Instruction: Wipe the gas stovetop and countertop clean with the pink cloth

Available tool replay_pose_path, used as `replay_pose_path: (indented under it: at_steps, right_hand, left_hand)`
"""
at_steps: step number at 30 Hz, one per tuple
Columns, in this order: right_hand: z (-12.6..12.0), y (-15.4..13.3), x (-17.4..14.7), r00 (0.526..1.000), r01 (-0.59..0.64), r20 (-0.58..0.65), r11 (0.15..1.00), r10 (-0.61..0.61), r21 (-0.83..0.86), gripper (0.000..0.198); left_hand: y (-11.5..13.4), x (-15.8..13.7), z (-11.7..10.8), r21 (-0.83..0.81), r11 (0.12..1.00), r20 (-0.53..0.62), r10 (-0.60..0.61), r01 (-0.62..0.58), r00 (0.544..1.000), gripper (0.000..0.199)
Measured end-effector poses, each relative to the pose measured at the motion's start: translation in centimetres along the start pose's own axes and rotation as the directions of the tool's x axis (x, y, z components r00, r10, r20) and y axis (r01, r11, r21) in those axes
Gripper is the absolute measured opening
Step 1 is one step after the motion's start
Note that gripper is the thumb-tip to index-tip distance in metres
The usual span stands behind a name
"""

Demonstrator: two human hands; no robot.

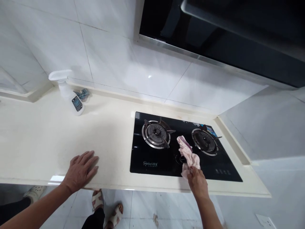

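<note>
My right hand is closed around one end of a pink cloth. The crumpled cloth lies across the front middle of a black glass gas stove, between its two burners, and partly covers a control knob. To the cloth's left is the left burner; the right burner sits to its right. My left hand rests flat on the cream countertop, left of the stove, with its fingers stretched out and nothing in it.
A white spray bottle stands at the back left of the counter, beside a crumpled blue-grey bundle. Above the stove hangs a dark range hood. A wall socket is at lower right. Another person's shoe shows at lower left.
</note>
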State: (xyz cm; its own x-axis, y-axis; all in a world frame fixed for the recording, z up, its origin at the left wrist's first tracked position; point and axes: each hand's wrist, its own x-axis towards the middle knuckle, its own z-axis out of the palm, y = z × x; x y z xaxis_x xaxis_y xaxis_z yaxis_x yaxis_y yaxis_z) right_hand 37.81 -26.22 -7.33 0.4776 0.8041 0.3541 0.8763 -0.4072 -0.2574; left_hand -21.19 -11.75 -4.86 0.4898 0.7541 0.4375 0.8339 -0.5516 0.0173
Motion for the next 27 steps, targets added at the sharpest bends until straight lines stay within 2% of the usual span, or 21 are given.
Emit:
replay_pose_path:
  at_steps: [6, 9, 11, 14, 15, 16, 18, 20, 22, 24, 27]
  right_hand:
    - [0.2, -2.4, -5.5, 0.999, -0.017, 0.035, 0.992, 0.012, 0.127, 0.039]
    - [-0.1, -4.4, -8.2, 0.999, -0.036, 0.025, 0.965, 0.031, 0.259, 0.041]
    - [-0.9, -5.9, -9.4, 0.994, -0.085, 0.093, 0.910, 0.051, 0.406, 0.043]
    - [-3.1, -7.5, -9.6, 0.949, -0.275, 0.293, 0.763, 0.118, 0.585, 0.044]
    - [-4.0, -7.7, -9.1, 0.932, -0.342, 0.315, 0.726, 0.180, 0.596, 0.046]
    - [-4.9, -7.7, -8.4, 0.919, -0.390, 0.288, 0.706, 0.268, 0.591, 0.047]
    - [-6.3, -7.0, -6.2, 0.901, -0.399, 0.094, 0.726, 0.423, 0.560, 0.047]
    - [-6.8, -6.0, -3.2, 0.879, -0.312, -0.161, 0.796, 0.449, 0.518, 0.044]
    - [-6.2, -5.2, 0.1, 0.870, -0.216, -0.309, 0.861, 0.384, 0.460, 0.044]
    - [-4.6, -5.2, 3.0, 0.900, -0.230, -0.278, 0.908, 0.336, 0.351, 0.044]
    - [-1.6, -6.3, 5.6, 0.938, -0.303, -0.120, 0.939, 0.324, 0.165, 0.040]
  left_hand:
    - [0.0, 0.0, 0.0, -0.010, 1.000, -0.021, 0.004, -0.005, 1.000, 0.037]
    - [0.1, 0.1, 0.0, -0.016, 1.000, -0.017, 0.003, -0.003, 1.000, 0.036]
    - [0.1, 0.1, 0.0, -0.012, 1.000, -0.017, 0.004, -0.005, 1.000, 0.036]
    - [0.0, 0.2, 0.0, -0.006, 1.000, -0.024, 0.009, -0.009, 1.000, 0.038]
    - [0.0, 0.2, 0.0, -0.006, 1.000, -0.022, 0.009, -0.009, 1.000, 0.038]
    - [0.0, 0.2, 0.0, -0.006, 1.000, -0.020, 0.009, -0.009, 1.000, 0.038]
    - [0.0, 0.2, -0.1, -0.002, 1.000, -0.011, 0.010, -0.010, 1.000, 0.039]
    - [0.0, 0.2, -0.1, 0.004, 1.000, -0.002, 0.013, -0.013, 1.000, 0.040]
    - [-0.1, 0.2, -0.1, 0.005, 1.000, 0.007, 0.008, -0.008, 1.000, 0.040]
    - [-0.1, 0.2, -0.1, 0.007, 1.000, 0.010, 0.003, -0.003, 1.000, 0.039]
    - [-0.1, 0.2, -0.1, 0.023, 1.000, 0.001, 0.011, -0.011, 1.000, 0.038]
